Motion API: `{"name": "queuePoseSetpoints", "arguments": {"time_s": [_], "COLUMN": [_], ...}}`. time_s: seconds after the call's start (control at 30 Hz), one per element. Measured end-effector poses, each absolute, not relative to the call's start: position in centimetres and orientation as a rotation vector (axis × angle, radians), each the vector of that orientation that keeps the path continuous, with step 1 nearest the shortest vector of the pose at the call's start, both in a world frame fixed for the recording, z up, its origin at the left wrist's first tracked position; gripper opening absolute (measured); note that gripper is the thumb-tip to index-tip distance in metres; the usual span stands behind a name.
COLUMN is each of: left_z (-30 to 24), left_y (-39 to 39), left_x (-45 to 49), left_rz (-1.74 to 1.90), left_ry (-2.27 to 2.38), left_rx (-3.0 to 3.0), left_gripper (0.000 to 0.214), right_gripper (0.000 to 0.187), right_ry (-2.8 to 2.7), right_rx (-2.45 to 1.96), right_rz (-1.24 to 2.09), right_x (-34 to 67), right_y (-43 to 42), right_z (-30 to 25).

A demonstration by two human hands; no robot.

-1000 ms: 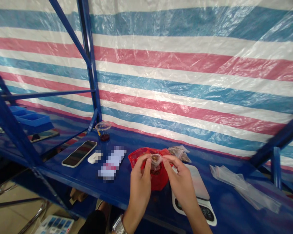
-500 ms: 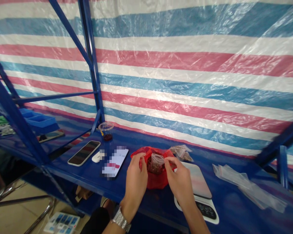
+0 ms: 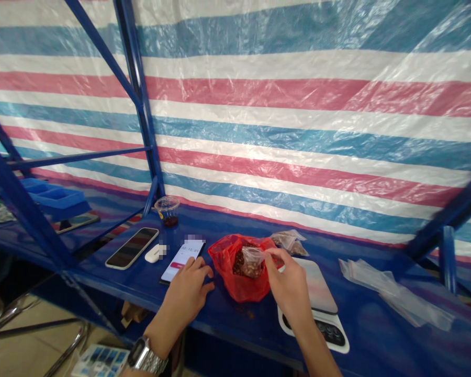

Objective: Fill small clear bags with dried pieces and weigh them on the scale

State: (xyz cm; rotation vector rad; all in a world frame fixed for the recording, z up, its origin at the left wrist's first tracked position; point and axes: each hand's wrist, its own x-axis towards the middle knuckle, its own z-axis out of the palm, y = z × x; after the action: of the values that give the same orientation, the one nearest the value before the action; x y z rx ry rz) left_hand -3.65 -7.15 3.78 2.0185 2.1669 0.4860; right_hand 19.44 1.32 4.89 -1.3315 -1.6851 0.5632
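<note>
1. Looking down from the head view, two bare hands work over a blue tabletop [image 3: 227, 327].
2. The right hand [image 3: 288, 288] is the busy one. Its thumb and pointing finger pinch together on the top of a small clear plastic bag [image 3: 253, 255]. The other fingers [image 3: 282, 260] curl loosely below them.
3. That small bag sits at the mouth of a red plastic bag [image 3: 223, 267]. Its long side lies nearly flat, going left from the pinch and dipping down into the red bag.
4. Brown lumps [image 3: 244, 266] fill the red bag. I cannot tell if some are in the small clear bag too.
5. The left hand [image 3: 182, 298] holds nothing. It lies open and farther from the small bag, its fingers [image 3: 194, 267] spread by the lit phone [image 3: 182, 257]. I cannot tell if they touch it.
6. A white kitchen scale [image 3: 314, 298] sits just to the right of the red bag, under the right hand. The lit phone is just to the left.
7. There is open blue room in front of the red bag, before the tabletop's front edge. More room lies to the right of the scale, up to a pile of clear bags [image 3: 396, 293].
</note>
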Motion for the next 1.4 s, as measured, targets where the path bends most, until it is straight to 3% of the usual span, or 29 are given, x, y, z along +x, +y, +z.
{"name": "queuePoseSetpoints", "arguments": {"time_s": [0.17,0.5,0.73,1.0,1.2,1.4], "left_z": [3.5,4.8,3.6,4.0,3.3,4.5], "left_y": [-6.6,-4.9,-4.0,-4.8,-3.8,-3.6], "left_x": [-3.6,1.1,3.3,5.6,5.8,5.9], "left_rz": [0.542,1.438,1.315,1.623,1.804,1.766], "left_ry": [2.139,2.000,2.060,1.753,1.623,1.430], "left_rx": [2.015,2.139,2.159,1.786,1.310,1.233], "left_gripper": [0.015,0.020,0.022,0.038,0.041,0.034], "right_gripper": [0.038,0.039,0.037,0.032,0.033,0.031], "right_ry": [-1.654,-1.399,-1.394,-1.580,-1.698,-1.651], "right_rx": [-1.305,-1.174,-1.191,-1.034,-0.948,-0.955], "right_rz": [0.586,0.591,0.609,0.688,0.682,0.739], "right_x": [19.5,19.7,20.1,19.9,19.4,19.3], "right_y": [1.1,0.5,0.6,0.3,0.0,0.4], "right_z": [5.3,6.8,6.6,6.9,7.0,6.2]}}
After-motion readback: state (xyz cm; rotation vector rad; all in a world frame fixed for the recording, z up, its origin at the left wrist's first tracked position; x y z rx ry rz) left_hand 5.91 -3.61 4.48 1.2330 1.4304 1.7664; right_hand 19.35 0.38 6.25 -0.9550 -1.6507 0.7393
